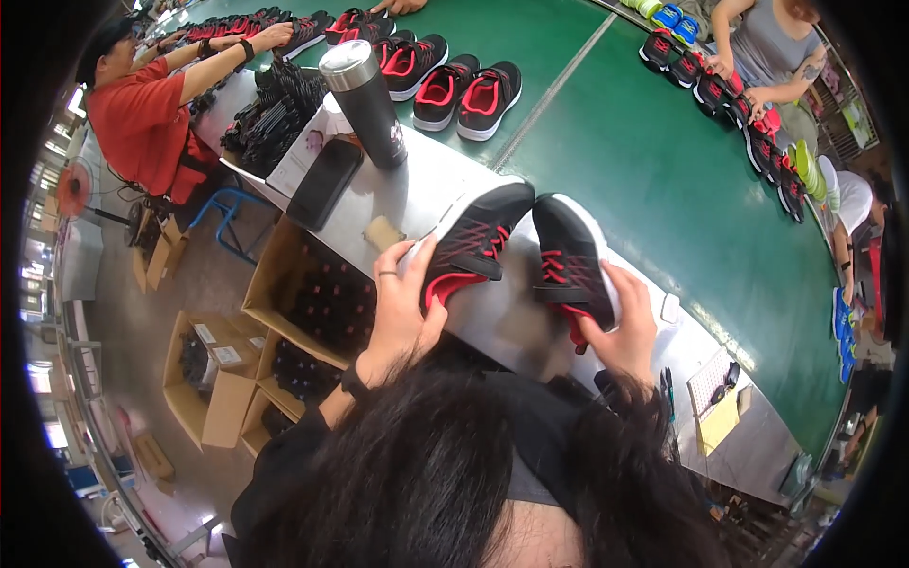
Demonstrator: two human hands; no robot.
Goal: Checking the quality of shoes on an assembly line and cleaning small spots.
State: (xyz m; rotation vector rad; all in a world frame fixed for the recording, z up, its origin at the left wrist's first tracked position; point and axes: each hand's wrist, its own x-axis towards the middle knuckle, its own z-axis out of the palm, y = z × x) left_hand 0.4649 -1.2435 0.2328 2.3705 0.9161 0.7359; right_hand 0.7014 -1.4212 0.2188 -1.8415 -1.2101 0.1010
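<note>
My left hand [407,308] is closed round the heel end of a black and red sneaker [478,232] with a white sole, its toe pointing away from me. In my right hand [625,327] is a matching sneaker [573,251], gripped by its heel end with the thumb at the red lining. The two toes almost meet above the metal work table [516,331]. Each shoe has a dark strap over red laces. Beneath them the table top is partly hidden.
A black tumbler [374,118] and a black case [325,185] stand left. More sneakers [488,99] sit on the green conveyor [653,180]. Cardboard boxes [284,270] are on the left floor. Notepads [718,421] lie right. Co-workers in red [142,118] and grey [772,47] handle shoes.
</note>
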